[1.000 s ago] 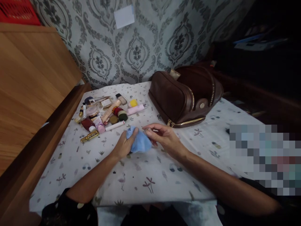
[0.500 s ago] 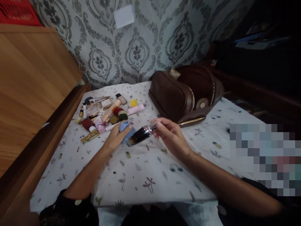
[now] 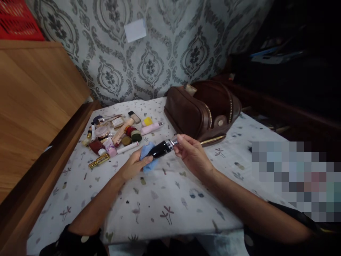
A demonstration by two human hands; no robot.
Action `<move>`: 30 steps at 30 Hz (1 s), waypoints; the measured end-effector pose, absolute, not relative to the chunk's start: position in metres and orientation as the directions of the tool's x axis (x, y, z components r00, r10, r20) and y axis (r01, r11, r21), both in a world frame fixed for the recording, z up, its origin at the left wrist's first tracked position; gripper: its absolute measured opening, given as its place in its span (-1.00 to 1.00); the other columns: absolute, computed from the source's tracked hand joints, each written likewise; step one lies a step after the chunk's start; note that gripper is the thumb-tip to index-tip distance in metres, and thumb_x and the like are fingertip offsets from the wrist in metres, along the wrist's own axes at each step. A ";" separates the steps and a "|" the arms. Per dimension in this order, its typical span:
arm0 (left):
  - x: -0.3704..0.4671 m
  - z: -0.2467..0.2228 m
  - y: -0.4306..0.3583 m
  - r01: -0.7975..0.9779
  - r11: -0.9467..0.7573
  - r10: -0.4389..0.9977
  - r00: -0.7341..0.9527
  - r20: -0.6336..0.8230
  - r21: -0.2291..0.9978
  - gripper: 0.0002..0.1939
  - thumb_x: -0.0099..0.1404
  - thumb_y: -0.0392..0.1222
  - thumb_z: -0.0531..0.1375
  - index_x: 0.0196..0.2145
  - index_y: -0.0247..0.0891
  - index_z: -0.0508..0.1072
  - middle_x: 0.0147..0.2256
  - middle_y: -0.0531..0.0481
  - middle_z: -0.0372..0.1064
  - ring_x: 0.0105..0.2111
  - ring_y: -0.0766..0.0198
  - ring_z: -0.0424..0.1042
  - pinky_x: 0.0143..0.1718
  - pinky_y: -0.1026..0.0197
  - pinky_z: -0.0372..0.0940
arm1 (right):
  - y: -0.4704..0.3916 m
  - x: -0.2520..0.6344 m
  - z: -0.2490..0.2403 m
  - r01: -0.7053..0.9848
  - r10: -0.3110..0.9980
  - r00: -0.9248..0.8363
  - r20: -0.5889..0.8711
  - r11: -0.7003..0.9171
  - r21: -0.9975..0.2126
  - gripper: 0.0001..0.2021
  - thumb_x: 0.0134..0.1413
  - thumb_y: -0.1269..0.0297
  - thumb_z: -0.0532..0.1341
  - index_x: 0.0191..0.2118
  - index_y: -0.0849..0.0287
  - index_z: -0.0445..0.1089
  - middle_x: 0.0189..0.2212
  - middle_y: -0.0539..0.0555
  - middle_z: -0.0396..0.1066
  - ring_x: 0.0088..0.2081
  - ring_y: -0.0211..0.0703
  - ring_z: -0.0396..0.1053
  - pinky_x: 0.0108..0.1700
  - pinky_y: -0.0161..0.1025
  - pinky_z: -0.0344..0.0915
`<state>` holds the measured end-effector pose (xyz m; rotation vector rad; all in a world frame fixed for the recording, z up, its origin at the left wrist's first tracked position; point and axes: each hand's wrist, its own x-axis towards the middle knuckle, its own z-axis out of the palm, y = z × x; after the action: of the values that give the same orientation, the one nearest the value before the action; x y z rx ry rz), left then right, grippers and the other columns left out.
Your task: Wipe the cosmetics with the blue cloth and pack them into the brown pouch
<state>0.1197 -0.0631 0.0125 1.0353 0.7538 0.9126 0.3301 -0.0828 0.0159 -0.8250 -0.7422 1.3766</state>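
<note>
A glossy black cosmetic bottle with a silver collar is held tilted above the table. My right hand is closed on its clear-and-silver top end. On the other side, my left hand grips a light blue cloth pressed around the bottle's lower end, the thumb lying over it. Beyond my left hand lies a white tube with a red tip. A gold vial and a pink tube are also near that hand.
Several cosmetics, including a round compact and a dark green jar, crowd the table's back left. An unzipped brown leather bag stands at the back right. A wooden panel borders the left; a patterned wall is behind.
The blue cloth has come onto the bottle's lower end, and my left hand now closes around it there. My right hand keeps its hold on the top. The view has shifted slightly.
</note>
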 end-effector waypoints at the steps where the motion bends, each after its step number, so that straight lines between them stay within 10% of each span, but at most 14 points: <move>1: 0.119 0.011 -0.063 -0.219 0.200 0.886 0.456 -0.081 0.955 -0.73 0.07 -0.13 0.42 -0.50 -0.28 0.41 -0.63 0.08 0.26 -0.66 0.40 0.17 -0.66 0.33 -0.04 | -0.083 0.330 0.016 -0.532 0.998 0.059 -0.037 0.000 -0.847 -0.66 -0.14 0.05 0.44 -0.44 0.19 0.37 -0.58 -0.09 0.20 -0.54 -0.37 0.11 -0.54 -0.39 0.05; 10: 0.119 0.005 -0.058 0.181 -0.031 0.941 0.338 -0.033 0.983 -0.46 0.14 0.33 0.22 -0.48 -0.28 0.40 -0.62 0.10 0.18 -0.62 0.36 0.12 -0.63 0.31 0.02 | -0.083 0.328 0.016 -0.494 0.999 0.032 0.014 0.028 -0.869 -0.63 -0.25 0.12 0.48 -0.33 0.23 0.44 -0.45 -0.05 0.36 -0.51 -0.41 0.23 -0.50 -0.42 0.20; 21: 0.153 0.020 -0.061 0.277 -0.265 0.902 0.411 0.135 0.924 -0.43 0.10 0.05 0.35 0.02 -0.22 0.37 -0.08 -0.08 0.42 -0.10 0.09 0.39 -0.06 0.18 0.26 | -0.090 0.333 0.025 -0.447 0.978 0.109 0.179 0.209 -0.870 -0.55 -0.17 -0.03 0.42 -0.41 0.19 0.24 -0.48 -0.08 0.37 -0.61 -0.41 0.29 -0.64 -0.43 0.27; 30: 0.165 0.029 -0.042 0.223 -0.110 0.843 0.537 -0.028 0.969 -0.38 0.07 0.21 0.32 -0.04 -0.27 0.47 -0.41 0.01 0.39 -0.48 0.30 0.28 -0.53 0.34 0.22 | -0.101 0.363 0.054 -0.406 0.973 0.087 0.214 0.231 -0.884 -0.54 -0.09 -0.10 0.36 -0.32 0.18 0.24 -0.56 -0.12 0.33 -0.65 -0.40 0.29 -0.66 -0.45 0.25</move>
<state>0.1651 -0.0416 0.0293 1.6333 0.9191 0.6778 0.3628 -0.1006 0.0536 -0.7517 -0.9663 1.1857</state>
